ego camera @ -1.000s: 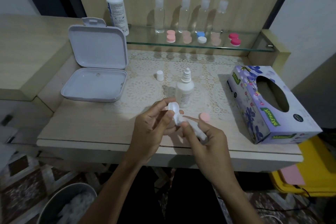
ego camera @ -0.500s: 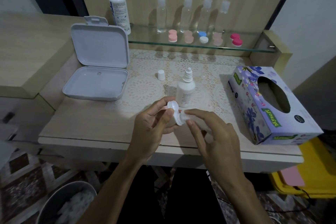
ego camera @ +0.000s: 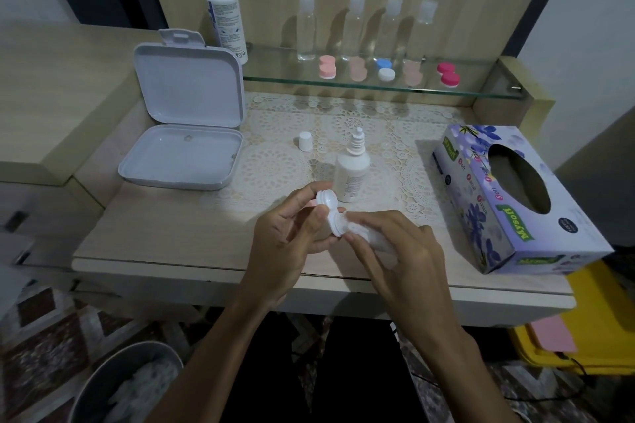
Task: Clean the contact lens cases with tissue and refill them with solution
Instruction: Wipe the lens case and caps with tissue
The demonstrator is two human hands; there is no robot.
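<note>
Gone from the right hand (ego camera: 405, 251), the pink cap; fingers now pinch tissue (ego camera: 364, 232) into the white lens case (ego camera: 331, 215) gripped tilted by the left hand (ego camera: 292, 237), just before the solution bottle (ego camera: 352, 175), long axis slanting toward it.

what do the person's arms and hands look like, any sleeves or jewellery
Both forearms are bare right up to the bottom edge of the picture, so no sleeves show. The left hand and right hand wear no gloves, and no rings, watch or bracelets are visible on the fingers or wrists. The nails look short and unpainted, though the light is dim.
</note>
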